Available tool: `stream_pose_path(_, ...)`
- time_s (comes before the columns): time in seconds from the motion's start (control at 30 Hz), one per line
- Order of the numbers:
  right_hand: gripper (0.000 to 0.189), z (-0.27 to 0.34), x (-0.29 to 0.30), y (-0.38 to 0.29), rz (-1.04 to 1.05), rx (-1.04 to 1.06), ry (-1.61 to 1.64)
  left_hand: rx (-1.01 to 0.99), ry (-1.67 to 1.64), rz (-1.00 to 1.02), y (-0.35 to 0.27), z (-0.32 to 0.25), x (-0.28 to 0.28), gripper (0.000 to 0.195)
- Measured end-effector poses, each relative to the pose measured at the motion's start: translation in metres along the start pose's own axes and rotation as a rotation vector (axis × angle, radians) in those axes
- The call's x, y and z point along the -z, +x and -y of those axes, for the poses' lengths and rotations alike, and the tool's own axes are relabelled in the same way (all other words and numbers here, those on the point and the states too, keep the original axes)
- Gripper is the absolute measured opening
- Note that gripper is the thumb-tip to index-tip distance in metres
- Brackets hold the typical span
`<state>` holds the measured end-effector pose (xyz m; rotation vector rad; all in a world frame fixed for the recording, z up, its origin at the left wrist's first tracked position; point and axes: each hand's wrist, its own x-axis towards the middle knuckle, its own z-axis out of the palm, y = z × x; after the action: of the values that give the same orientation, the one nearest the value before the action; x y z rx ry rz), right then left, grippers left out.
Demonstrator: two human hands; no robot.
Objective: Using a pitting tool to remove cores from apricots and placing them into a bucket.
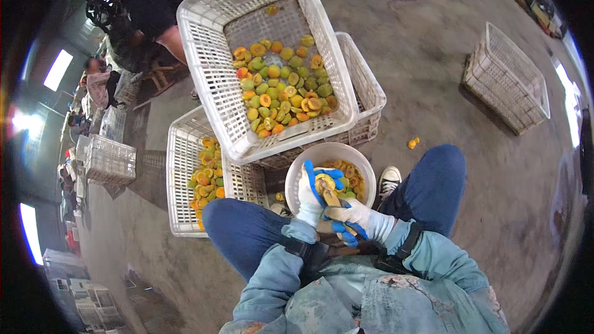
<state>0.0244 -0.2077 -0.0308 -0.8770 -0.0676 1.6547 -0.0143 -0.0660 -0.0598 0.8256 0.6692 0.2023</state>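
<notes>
My left hand [307, 197], in a white glove with blue coating, holds a yellow-green fruit piece [322, 179] over a white bucket [292, 190]. Against that fruit rests the working end of a wooden-handled tool [332, 199]; its tip is hard to make out. My right hand [359, 220], gloved alike, grips the handle. Orange and brown fruit pieces [356, 177] lie in the bucket between my knees. Just beyond it, a tilted white plastic crate [199, 55] contains many green and orange fruits, halves among them [283, 93], resembling apricots.
The tilted crate rests on another crate [369, 88]. At left, a lower crate [174, 195] holds orange fruit halves [206, 176]. An upright crate [506, 79] stands on the concrete floor at right, with fruit scraps [413, 143] nearer. A person [144, 4] is at upper left.
</notes>
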Motion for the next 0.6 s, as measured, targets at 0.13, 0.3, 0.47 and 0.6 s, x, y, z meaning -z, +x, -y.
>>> stream_pose_path(0.13, 0.028, -0.006, 0.000, -0.002, 0.016, 0.025, 0.112, -0.057, -0.140, 0.005, 0.003, 0.013, 0.002, 0.065)
stream_pose_path(0.3, 0.025, -0.001, 0.006, -0.006, 0.236, -0.041, 0.373, -0.088, -0.001, 0.155, 0.022, 0.020, 0.015, 0.067)
stream_pose_path(0.47, 0.025, -0.002, -0.007, -0.012, 0.030, -0.059, 0.046, 0.193, 0.139, 0.458, 0.015, -0.010, 0.026, 0.066)
stream_pose_path(0.6, 0.025, -0.003, -0.004, -0.011, 0.029, 0.013, -0.005, 0.086, 0.042, 0.387, 0.007, -0.013, 0.004, 0.066)
